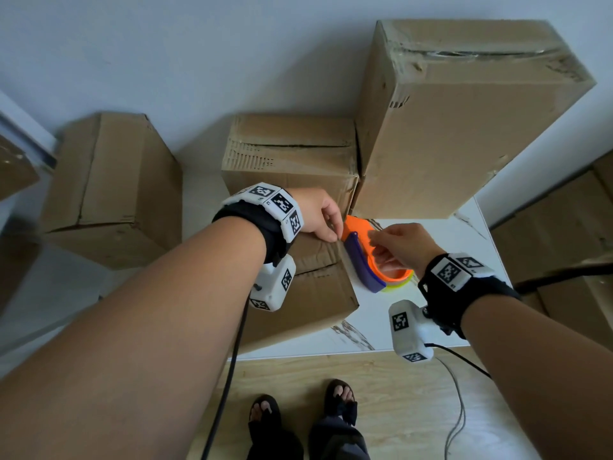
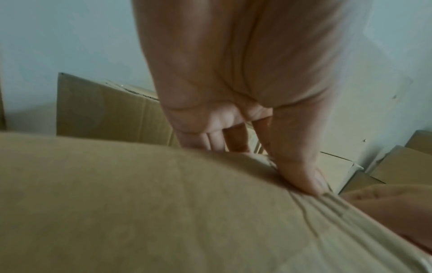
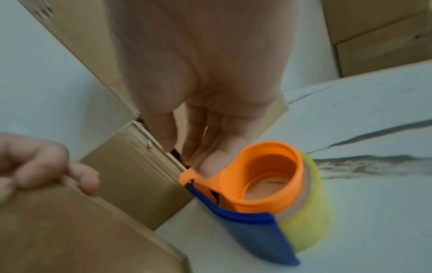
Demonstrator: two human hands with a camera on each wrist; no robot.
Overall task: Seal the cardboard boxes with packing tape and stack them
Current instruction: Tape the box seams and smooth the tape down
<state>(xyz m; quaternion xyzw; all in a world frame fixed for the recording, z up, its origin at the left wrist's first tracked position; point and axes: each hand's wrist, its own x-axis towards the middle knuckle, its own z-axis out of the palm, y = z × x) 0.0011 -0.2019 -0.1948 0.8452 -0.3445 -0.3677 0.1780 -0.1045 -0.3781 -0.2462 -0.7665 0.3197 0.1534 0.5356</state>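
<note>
Plain pale wall behind; a white, dark-veined desk stands on a light wooden floor.

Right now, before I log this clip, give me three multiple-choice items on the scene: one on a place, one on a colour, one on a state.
1. Where does the tape dispenser stand?
A) on the table, just right of the near box
B) on a shelf
C) on the floor

2. What colour is the dispenser's body?
A) green
B) orange
C) black

3. How is the top of the tall box?
A) flaps standing up
B) torn away
C) closed, with tape along the seam

Answers:
1 A, the head view shows it on the white tabletop beside that box.
2 B, the right wrist view shows an orange body with a blue guard.
3 C, a glossy strip runs over the shut flaps.
</note>
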